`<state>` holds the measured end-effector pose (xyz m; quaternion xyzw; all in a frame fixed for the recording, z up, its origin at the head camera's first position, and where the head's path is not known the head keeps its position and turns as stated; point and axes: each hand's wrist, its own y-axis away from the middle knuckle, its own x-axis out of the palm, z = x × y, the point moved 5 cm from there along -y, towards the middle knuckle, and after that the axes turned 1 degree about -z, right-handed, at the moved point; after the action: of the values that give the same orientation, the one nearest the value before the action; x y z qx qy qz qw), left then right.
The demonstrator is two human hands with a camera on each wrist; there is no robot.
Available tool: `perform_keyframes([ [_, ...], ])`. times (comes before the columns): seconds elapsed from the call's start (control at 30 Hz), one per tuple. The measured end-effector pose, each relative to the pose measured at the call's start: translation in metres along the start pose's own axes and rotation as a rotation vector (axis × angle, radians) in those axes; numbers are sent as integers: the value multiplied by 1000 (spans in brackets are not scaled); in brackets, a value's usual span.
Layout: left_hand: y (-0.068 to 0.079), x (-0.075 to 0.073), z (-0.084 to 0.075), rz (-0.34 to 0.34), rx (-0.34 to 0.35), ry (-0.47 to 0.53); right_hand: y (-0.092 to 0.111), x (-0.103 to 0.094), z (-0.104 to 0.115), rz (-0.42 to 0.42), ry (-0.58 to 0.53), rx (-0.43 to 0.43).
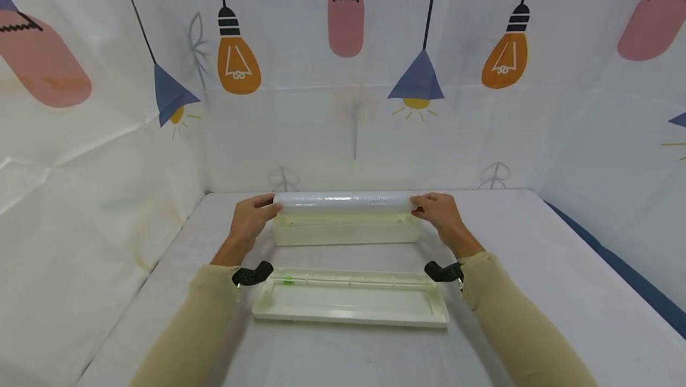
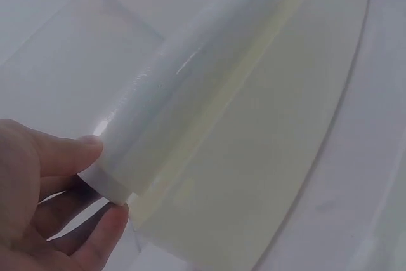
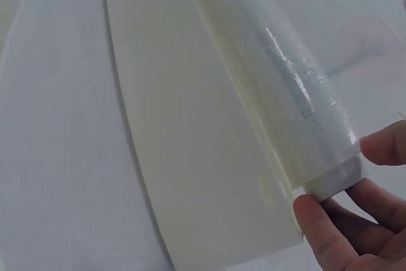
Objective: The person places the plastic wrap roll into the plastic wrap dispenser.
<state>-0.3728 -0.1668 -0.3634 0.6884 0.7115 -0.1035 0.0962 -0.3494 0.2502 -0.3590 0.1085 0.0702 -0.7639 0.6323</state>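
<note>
A roll of cling film (image 1: pixel 345 200) lies level across the top of a long cream plastic dispenser box (image 1: pixel 347 234). My left hand (image 1: pixel 250 218) grips the roll's left end; in the left wrist view the thumb (image 2: pixel 70 155) is on top and the fingers are curled beneath. At the other end, my right hand (image 1: pixel 439 214) pinches the tube core (image 3: pixel 336 179) the same way. How far the roll sits inside the box cannot be made out. Nearer to me lies the box's lid (image 1: pixel 351 306), inner side up, with a small green piece (image 1: pixel 288 280) on its rail.
A white cloth covers the table (image 1: pixel 343 357). Behind it hangs a white curtain (image 1: pixel 311 137) printed with lamps and bulbs, and more white sheeting stands on both sides. Black wrist straps (image 1: pixel 252 274) sit on both forearms, close above the lid's ends.
</note>
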Motion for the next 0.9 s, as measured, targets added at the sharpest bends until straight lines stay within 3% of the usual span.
perform_keyframes([
  [0.9, -4, 5, 9, -10, -15, -82, 2, -1, -2, 5, 24, -4],
])
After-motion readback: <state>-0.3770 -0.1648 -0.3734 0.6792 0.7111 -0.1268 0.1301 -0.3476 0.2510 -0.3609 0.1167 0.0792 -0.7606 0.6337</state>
